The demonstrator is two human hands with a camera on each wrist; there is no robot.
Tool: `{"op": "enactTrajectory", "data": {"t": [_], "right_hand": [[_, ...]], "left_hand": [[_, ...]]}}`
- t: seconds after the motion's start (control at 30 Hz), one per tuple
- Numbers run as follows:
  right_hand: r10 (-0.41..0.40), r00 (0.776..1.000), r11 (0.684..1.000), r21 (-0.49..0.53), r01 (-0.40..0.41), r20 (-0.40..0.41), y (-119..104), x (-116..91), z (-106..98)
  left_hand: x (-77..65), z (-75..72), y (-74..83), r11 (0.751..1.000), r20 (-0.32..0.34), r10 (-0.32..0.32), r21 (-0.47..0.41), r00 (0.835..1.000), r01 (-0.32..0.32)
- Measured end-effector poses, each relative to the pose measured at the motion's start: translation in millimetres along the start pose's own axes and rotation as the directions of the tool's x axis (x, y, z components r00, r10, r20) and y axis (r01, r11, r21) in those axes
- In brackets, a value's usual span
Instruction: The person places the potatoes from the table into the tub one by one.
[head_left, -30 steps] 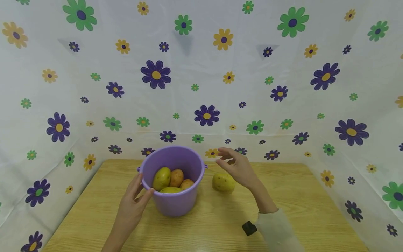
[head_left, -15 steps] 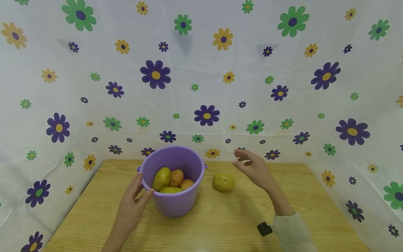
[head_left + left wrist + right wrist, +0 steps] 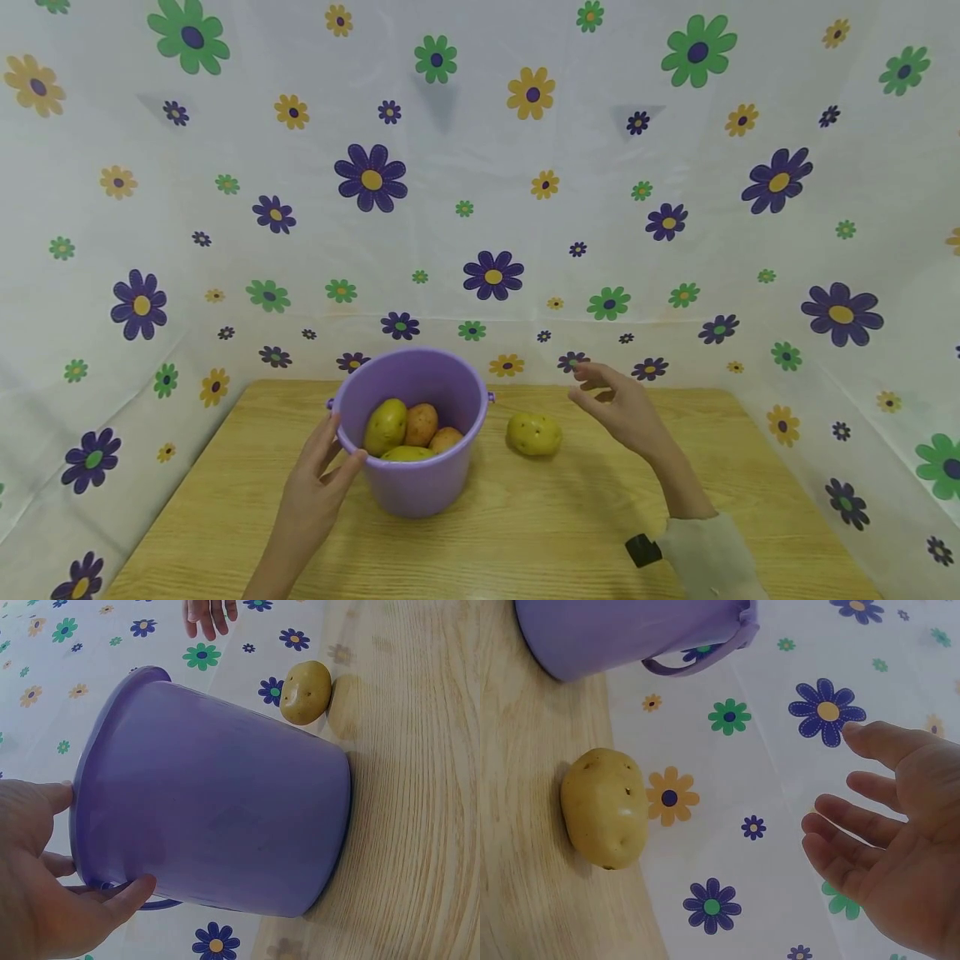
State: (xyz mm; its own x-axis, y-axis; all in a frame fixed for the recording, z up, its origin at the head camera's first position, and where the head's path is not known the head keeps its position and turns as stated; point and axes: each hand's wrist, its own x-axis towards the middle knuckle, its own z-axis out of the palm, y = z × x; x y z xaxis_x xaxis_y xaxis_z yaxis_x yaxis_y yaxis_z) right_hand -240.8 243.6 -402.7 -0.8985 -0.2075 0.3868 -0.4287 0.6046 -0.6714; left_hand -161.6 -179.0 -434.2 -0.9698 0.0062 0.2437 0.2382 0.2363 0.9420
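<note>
A purple bucket (image 3: 420, 483) stands upright on the table, its rim wide open at the top. Inside lie several potatoes, two yellow-green ones like the yellow potato (image 3: 386, 427) and two browner ones such as the brown potato (image 3: 421, 423). My left hand (image 3: 311, 487) holds the bucket's near left rim, thumb and fingertips spread along it; the left wrist view shows one finger against the outer wall. A single yellow potato (image 3: 606, 808) rests on the table to the right of the bucket. Beyond it on the right, my right hand (image 3: 618, 408) hovers with loosely bent fingers, holding nothing.
The wooden table (image 3: 525, 542) reaches back to a white cloth (image 3: 465, 125) printed with flowers, which hangs behind and at both sides. A purple handle (image 3: 697, 664) hangs on the bucket's far side. A small black block (image 3: 642, 550) sits at the right sleeve.
My right hand has drawn back to the right, away from the lone potato. The left hand, the bucket and the potatoes have stayed where they were.
</note>
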Motion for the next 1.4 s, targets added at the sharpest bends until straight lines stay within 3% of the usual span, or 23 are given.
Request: {"op": "enactTrajectory", "data": {"t": [0.73,1.4], "right_hand": [[0.050,0.995,0.999,-0.011,-0.050,0.084,32.8,-9.9,36.0],[0.223,0.964,0.974,0.009,-0.227,0.143,68.6,-14.1,75.9]], "left_hand": [[-0.3,-0.2,-0.4,1.000,0.003,-0.009,-0.013,1.000,0.009],[0.1,0.5,-0.5,1.000,-0.004,-0.014,-0.019,1.000,0.014]]}}
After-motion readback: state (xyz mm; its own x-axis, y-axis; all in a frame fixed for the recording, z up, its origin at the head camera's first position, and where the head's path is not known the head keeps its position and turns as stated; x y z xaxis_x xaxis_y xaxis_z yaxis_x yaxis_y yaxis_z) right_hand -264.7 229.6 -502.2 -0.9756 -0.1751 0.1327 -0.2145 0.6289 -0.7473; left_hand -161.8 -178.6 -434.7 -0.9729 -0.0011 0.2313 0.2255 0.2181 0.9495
